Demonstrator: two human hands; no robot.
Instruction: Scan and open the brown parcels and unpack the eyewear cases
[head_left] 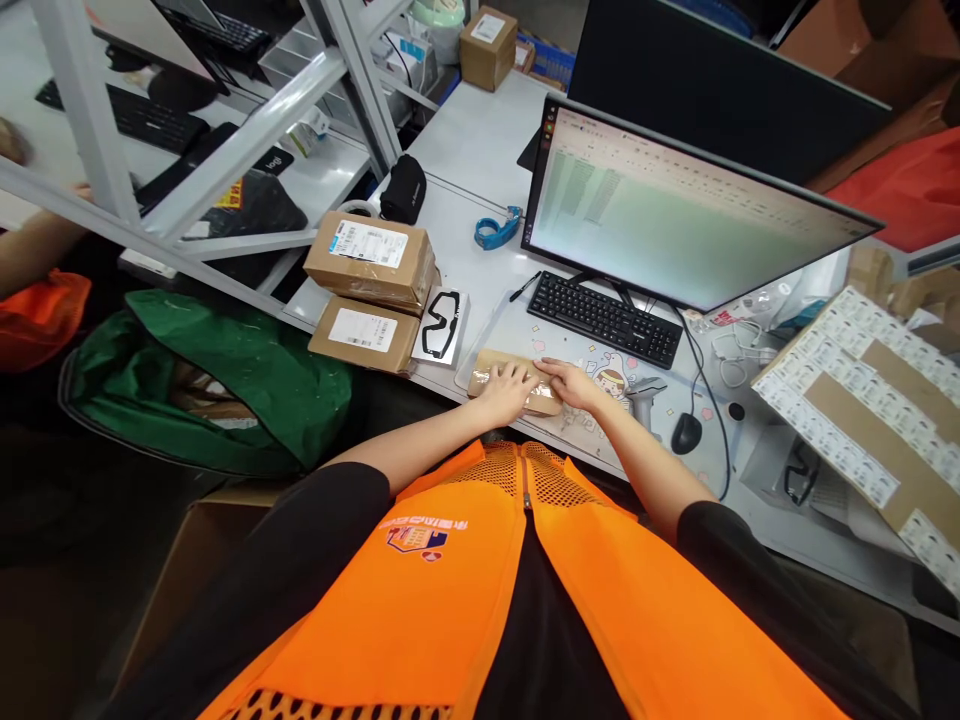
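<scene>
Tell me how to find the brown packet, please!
Look for the bright screen, then the keyboard in front of it. Below the keyboard's left end, near the desk's edge, the packet lies under the left hand and right hand. Unlike the boxes further left, it shows no white label.

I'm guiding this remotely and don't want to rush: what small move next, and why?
Probably smooth the shiny strip, seemingly clear tape, with the right hand while the left hand steadies the brown package. Both hands are already on the package, the strip glints unevenly, and the blue tape dispenser lies apart, beside the monitor.
</scene>
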